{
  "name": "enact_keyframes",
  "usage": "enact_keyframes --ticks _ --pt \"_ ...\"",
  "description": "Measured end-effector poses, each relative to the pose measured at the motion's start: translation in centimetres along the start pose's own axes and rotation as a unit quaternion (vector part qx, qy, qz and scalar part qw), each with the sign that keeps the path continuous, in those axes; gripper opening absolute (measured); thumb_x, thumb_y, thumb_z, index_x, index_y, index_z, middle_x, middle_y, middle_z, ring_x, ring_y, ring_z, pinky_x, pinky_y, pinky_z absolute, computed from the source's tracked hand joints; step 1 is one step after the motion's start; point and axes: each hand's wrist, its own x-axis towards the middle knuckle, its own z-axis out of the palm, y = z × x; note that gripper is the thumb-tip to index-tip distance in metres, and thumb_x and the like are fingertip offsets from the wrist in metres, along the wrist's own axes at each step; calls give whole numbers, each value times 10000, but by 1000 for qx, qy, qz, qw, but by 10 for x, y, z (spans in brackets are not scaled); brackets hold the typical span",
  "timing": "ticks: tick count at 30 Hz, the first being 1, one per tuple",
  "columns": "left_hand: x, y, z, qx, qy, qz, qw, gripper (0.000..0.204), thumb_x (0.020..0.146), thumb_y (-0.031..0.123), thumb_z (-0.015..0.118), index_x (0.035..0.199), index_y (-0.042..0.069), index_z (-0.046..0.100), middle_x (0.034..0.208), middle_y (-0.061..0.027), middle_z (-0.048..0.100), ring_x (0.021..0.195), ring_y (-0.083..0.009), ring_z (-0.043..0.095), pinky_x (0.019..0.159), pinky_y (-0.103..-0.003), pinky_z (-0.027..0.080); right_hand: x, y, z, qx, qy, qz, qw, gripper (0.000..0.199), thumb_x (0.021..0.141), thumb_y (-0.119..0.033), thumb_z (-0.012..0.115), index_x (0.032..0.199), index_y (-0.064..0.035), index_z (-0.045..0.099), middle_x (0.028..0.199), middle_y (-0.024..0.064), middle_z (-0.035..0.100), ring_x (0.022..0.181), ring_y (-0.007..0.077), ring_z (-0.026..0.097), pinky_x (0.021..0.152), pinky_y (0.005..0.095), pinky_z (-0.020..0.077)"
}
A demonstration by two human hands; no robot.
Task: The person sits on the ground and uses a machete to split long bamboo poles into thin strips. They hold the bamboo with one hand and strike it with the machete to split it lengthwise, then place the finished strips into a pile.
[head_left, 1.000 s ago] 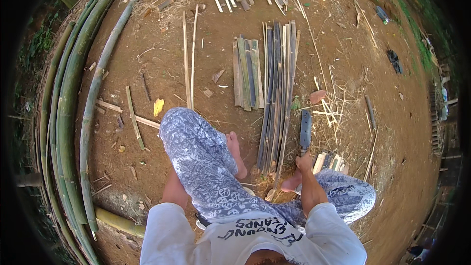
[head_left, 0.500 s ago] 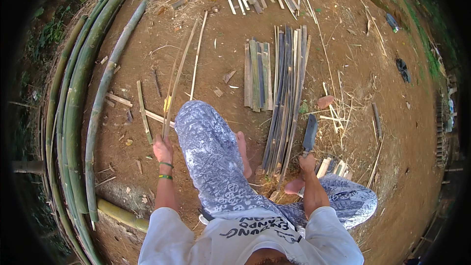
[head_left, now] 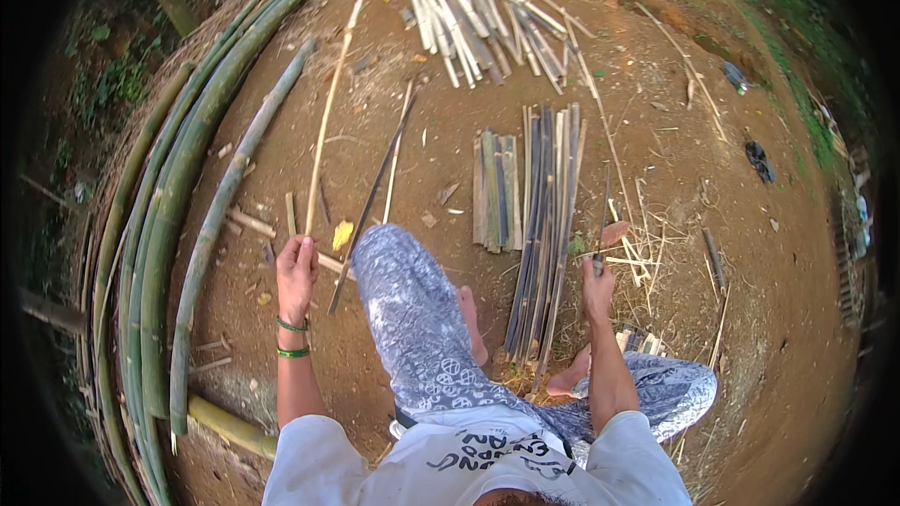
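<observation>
My left hand [head_left: 297,276] is closed around the lower part of a long, pale bamboo strip [head_left: 325,122], which points up and away past the top of the picture. Just right of that hand, a dark bamboo strip [head_left: 375,201] slants apart from it, beside my knee; whether it touches the ground I cannot tell. My right hand [head_left: 597,292] grips the handle of a machete [head_left: 605,215], its thin blade turned nearly edge-on and pointing away from me. Left of the machete lies a bundle of long dark bamboo strips [head_left: 544,225], with shorter strips [head_left: 497,189] alongside.
Thick green bamboo poles [head_left: 173,253] run along the left. A pile of pale split pieces [head_left: 469,23] lies at the far side. Cut scraps [head_left: 637,258] and a reddish stone [head_left: 615,232] are on the right. A yellow leaf [head_left: 343,235] lies near my left hand.
The dark strip now shows apart from my left hand, which holds the pale strip more upright. My right hand has moved farther forward, and the machete blade has turned from flat to edge-on.
</observation>
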Motion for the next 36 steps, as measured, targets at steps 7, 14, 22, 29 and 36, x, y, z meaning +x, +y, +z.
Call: enact_keyframes --ticks 7,14,22,29,36 --pt "-10 68 128 -68 -163 39 984 271 1051 158 507 1214 -3 651 696 75 446 595 -32 389 517 -202 320 30 -135 -59 29 -3 -168 985 400 817 -272 706 1071 29 637 775 91 627 723 183 585 692 351 460" --pt "-64 77 223 -18 -245 69 967 229 965 64 628 1176 -18 662 739 48 555 635 -44 515 551 -211 411 22 -192 -133 228 -77 -205 949 305 877 -245 754 1077 -25 686 919 88 719 637 110 595 594 293 486" --pt "-127 49 253 -29 -360 6 933 196 933 19 670 1124 -25 677 776 -18 658 643 -78 619 567 -224 501 11 -195 -160 462 13 -190 866 164 872 -37 704 949 -57 561 1072 189 725 659 77 573 628 252 504" --pt "-115 72 265 12 -453 91 887 329 969 67 635 1284 -15 585 926 -55 688 806 -113 663 726 -250 537 4 -190 -157 491 50 -150 857 230 859 6 700 1005 -52 532 901 139 746 693 104 637 608 243 506" --pt "-109 148 347 -10 -504 61 861 292 1061 180 491 1286 11 565 712 34 539 580 -39 464 520 -202 379 -22 -207 -150 353 10 -188 916 251 917 -148 728 1063 -37 556 920 90 713 700 70 581 635 242 490"
